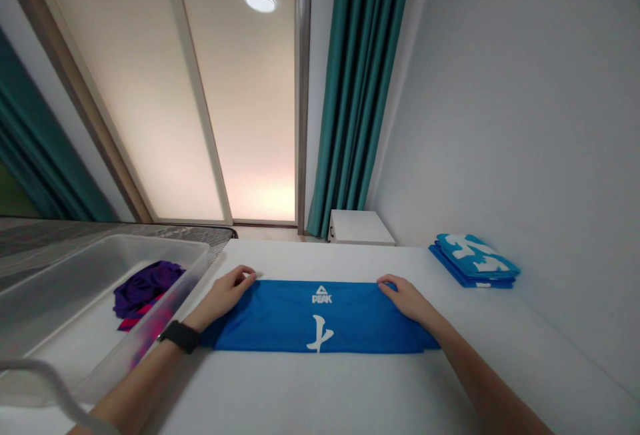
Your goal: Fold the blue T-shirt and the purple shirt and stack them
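A blue shirt [280,318] lies folded into a wide flat band on the white table, with a white PEAK logo and a white brush-stroke character at its middle. My left hand [234,295] has its thumb and fingertips closed on the far left corner. At the far right corner, my right hand [405,296] pinches the cloth in the same way. A dark watch band [181,335] circles my left wrist. My forearms cover parts of the shirt's two side ends.
Left of the shirt stands a translucent plastic bin [200,255] holding a crumpled purple cloth [147,288] and a pink-red one. Folded blue clothes [474,261] are stacked at the right by the wall. A grey curved tube [45,371] crosses the lower left. Behind is a white cabinet [361,227].
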Motion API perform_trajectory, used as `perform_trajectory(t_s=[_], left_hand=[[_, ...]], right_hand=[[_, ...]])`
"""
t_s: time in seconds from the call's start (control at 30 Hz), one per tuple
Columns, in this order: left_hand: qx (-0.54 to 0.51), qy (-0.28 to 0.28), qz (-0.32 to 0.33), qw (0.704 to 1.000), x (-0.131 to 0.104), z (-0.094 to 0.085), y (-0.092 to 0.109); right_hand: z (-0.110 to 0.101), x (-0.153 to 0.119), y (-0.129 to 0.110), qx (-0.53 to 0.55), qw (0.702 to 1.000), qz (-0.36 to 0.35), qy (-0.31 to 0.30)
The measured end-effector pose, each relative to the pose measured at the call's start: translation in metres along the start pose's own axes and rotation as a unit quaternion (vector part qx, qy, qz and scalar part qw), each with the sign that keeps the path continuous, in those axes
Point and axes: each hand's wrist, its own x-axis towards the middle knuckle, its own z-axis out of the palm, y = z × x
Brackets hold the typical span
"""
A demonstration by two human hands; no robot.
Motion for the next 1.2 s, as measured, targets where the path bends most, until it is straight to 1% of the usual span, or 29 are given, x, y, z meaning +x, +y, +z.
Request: perform_trajectory(t_s=[0.1, 0.2, 0.33, 0.4, 0.5, 0.67, 0.77, 0.87, 0.97, 1.03, 1.13, 1.2], left_hand=[[0.035, -0.027, -0.002, 0.999, 0.002, 0.000, -0.002], [0.081, -0.053, 0.013, 0.995, 0.006, -0.001, -0.003], [0.107, -0.083, 0.026, 0.990, 0.009, -0.004, -0.003], [0.103, -0.082, 0.025, 0.991, 0.007, -0.004, -0.003], [0.079, -0.064, 0.020, 0.995, 0.002, -0.003, -0.004], [0.055, -0.061, 0.039, 0.996, -0.005, -0.003, -0.009], [0.057, -0.058, 0.057, 0.995, -0.007, -0.004, -0.011], [0.059, -0.044, 0.046, 0.996, -0.008, -0.004, -0.009], [0.077, -0.031, 0.017, 0.996, -0.008, 0.000, -0.005], [0.116, -0.016, 0.007, 0.993, -0.006, 0.004, -0.004], [0.174, 0.004, 0.009, 0.985, -0.003, 0.012, -0.008], [0.171, 0.005, 0.015, 0.985, -0.001, 0.015, -0.013]], right_hand=[[-0.001, 0.010, -0.001, -0.041, 0.997, 0.018, -0.056], [-0.004, 0.016, -0.001, -0.064, 0.994, 0.024, -0.082], [-0.009, 0.015, 0.003, -0.047, 0.992, 0.007, -0.114], [-0.010, 0.011, 0.006, -0.044, 0.993, 0.013, -0.107], [-0.007, 0.004, 0.010, -0.036, 0.996, 0.020, -0.073], [0.000, -0.001, 0.014, -0.006, 0.999, 0.001, -0.033], [0.005, -0.001, 0.014, -0.025, 0.999, -0.028, -0.022], [0.011, -0.001, 0.014, -0.066, 0.997, -0.045, -0.006], [0.013, -0.001, 0.016, -0.088, 0.996, -0.031, 0.016], [0.013, -0.001, 0.017, -0.085, 0.996, -0.017, 0.024], [0.011, 0.000, 0.019, -0.078, 0.997, -0.011, 0.017], [0.010, 0.001, 0.020, -0.076, 0.997, -0.016, 0.018]])
